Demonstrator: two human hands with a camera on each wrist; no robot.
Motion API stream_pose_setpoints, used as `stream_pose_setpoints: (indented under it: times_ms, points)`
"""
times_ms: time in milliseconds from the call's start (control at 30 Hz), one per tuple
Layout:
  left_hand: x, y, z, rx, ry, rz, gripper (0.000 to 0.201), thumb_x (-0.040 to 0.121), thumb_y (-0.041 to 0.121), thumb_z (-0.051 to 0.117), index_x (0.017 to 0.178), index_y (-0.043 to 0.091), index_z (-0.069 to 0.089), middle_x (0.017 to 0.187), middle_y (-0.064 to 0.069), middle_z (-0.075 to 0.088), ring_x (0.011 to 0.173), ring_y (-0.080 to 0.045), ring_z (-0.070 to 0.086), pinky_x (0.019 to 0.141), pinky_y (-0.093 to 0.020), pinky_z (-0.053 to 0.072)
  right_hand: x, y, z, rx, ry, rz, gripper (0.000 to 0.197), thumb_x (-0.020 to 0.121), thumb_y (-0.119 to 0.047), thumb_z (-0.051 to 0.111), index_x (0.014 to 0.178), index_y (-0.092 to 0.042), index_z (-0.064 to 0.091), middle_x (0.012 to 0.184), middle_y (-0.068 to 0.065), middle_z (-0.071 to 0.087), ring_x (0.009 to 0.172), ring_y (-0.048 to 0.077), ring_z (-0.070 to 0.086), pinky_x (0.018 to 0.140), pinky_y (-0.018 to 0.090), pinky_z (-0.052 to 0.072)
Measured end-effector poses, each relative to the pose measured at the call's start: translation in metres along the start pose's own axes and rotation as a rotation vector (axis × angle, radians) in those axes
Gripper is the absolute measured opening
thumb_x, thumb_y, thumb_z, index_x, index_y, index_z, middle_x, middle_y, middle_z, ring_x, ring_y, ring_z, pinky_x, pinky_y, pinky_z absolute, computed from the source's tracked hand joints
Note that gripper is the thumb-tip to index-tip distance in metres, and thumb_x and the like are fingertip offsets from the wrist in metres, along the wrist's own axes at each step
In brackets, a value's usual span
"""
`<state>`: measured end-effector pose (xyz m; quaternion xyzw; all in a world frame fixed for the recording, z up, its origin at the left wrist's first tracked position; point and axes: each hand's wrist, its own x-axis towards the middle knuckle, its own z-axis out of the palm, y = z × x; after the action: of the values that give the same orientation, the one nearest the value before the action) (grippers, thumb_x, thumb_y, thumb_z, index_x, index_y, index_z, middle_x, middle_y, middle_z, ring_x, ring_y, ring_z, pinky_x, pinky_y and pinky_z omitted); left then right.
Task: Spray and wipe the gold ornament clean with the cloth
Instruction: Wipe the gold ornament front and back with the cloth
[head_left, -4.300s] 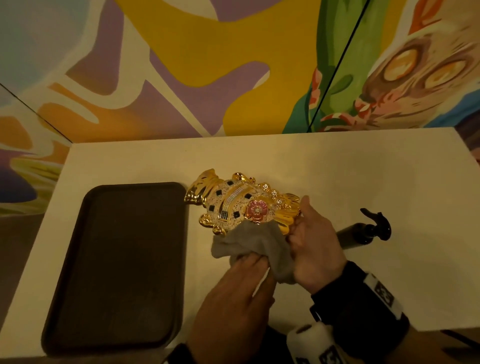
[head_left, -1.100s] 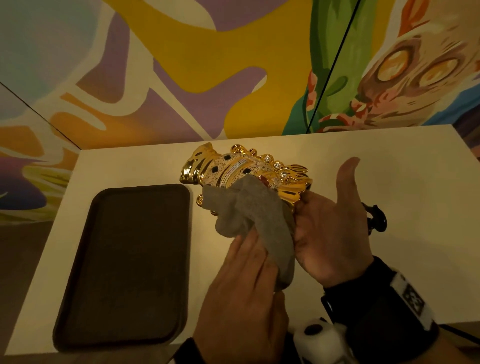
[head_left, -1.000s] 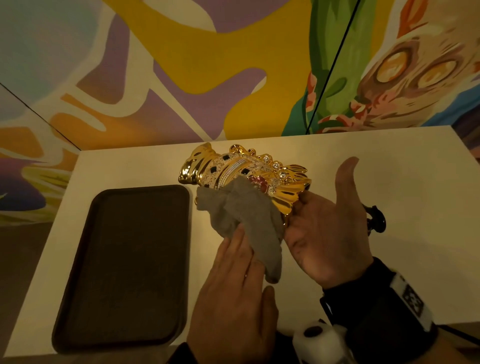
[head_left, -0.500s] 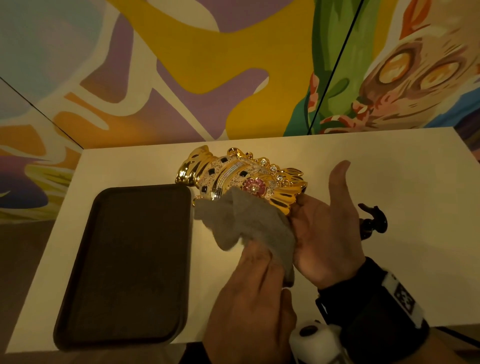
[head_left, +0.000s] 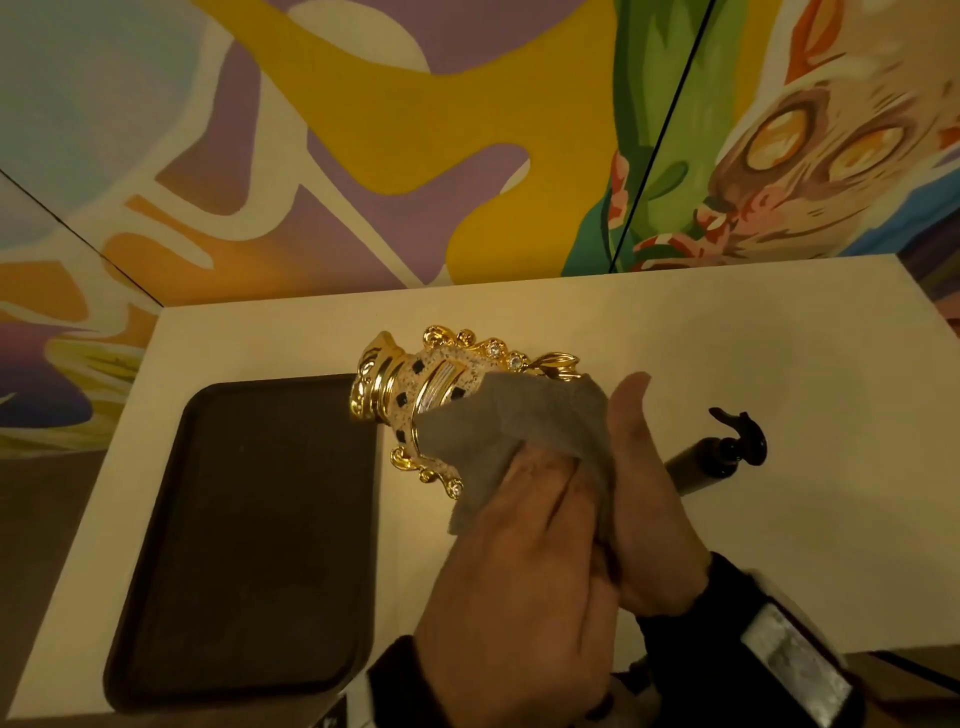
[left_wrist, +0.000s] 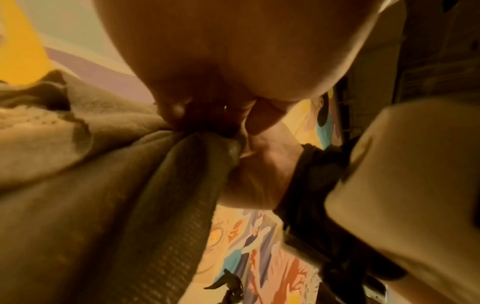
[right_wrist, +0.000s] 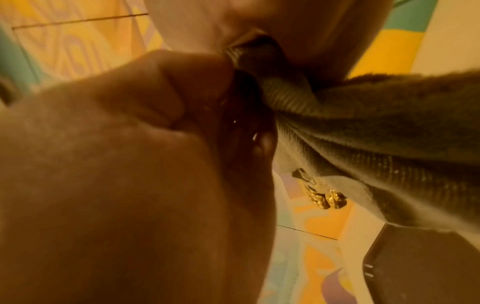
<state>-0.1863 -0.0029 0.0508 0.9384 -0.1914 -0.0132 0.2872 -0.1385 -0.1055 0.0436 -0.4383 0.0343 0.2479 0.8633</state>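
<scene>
The gold ornament (head_left: 415, 389), studded with black and clear stones, is held tilted above the white table (head_left: 727, 338). My right hand (head_left: 639, 457) holds its right end from beneath, thumb raised beside it. A grey cloth (head_left: 519, 415) covers that end. My left hand (head_left: 540, 483) grips the cloth and presses it against the ornament. In the left wrist view the cloth (left_wrist: 103, 185) bunches under my fingers. The right wrist view shows the cloth (right_wrist: 389, 127) and a small piece of the ornament (right_wrist: 322, 197). The dark spray bottle (head_left: 727, 452) lies on the table behind my right hand.
A dark brown tray (head_left: 249, 519) lies on the table's left part, just left of the ornament. A painted mural wall (head_left: 467, 130) stands behind the table's far edge. Bare table surface stretches to the right, past the bottle.
The cloth has slid up and right over the ornament's right end, covering the pink flower. My left hand moved forward with it. My right thumb now lies close against the cloth.
</scene>
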Motion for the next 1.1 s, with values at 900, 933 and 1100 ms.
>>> stream_pose_setpoints:
  times_ms: [900, 933, 1100]
  points:
    - [0.059, -0.123, 0.083, -0.717, 0.215, -0.297, 0.040, 0.092, -0.012, 0.046, 0.122, 0.010, 0.059, 0.121, -0.009, 0.064, 0.114, -0.013, 0.061, 0.096, -0.020, 0.048, 0.097, 0.001, -0.066, -1.721, -0.116, 0.225, 0.020, 0.095, -0.021, 0.046, 0.076, -0.016, 0.048, 0.070, 0.003, 0.052, 0.061, 0.018, 0.048, 0.052, 0.024, 0.036]
    - [0.057, -0.126, 0.085, -0.752, 0.212, -0.316, 0.040, 0.093, -0.012, 0.046, 0.123, 0.010, 0.059, 0.123, -0.009, 0.063, 0.116, -0.012, 0.060, 0.100, -0.025, 0.049, 0.099, 0.005, -0.066, -1.748, -0.126, 0.235, 0.022, 0.095, -0.021, 0.046, 0.074, -0.018, 0.044, 0.068, 0.000, 0.048, 0.061, 0.019, 0.047, 0.052, 0.025, 0.036]
    - [0.050, -0.133, 0.088, -0.832, 0.241, -0.370, 0.041, 0.093, -0.015, 0.044, 0.129, 0.002, 0.055, 0.127, -0.012, 0.063, 0.121, -0.012, 0.060, 0.107, -0.031, 0.046, 0.106, 0.016, -0.062, -1.827, -0.131, 0.205, 0.021, 0.096, -0.022, 0.042, 0.075, -0.021, 0.039, 0.067, -0.004, 0.042, 0.058, 0.016, 0.044, 0.050, 0.027, 0.031]
